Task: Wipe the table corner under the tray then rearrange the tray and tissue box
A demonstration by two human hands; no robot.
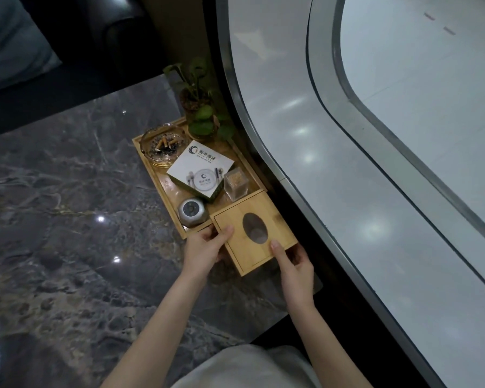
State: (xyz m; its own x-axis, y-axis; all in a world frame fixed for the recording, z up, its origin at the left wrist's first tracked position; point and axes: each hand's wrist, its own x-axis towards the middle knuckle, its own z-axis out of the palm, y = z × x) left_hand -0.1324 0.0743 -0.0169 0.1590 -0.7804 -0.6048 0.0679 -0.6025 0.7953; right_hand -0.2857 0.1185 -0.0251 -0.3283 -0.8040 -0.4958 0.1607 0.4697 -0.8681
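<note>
On marble table (67, 191), hands (205, 247) grip bamboo tissue box (252, 233).

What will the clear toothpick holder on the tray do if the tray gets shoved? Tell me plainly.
The toothpick holder stands tall on a narrow base, so it would probably tip before the low glass ashtray does. It looks like clear, hard plastic, likely light and slippery on the smooth bamboo tray. Its top seems open, so toothpicks might spill.

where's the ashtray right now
In the head view the glass ashtray sits in the far left corner of the wooden tray, left of the potted plant and beyond the white napkin box.
</note>
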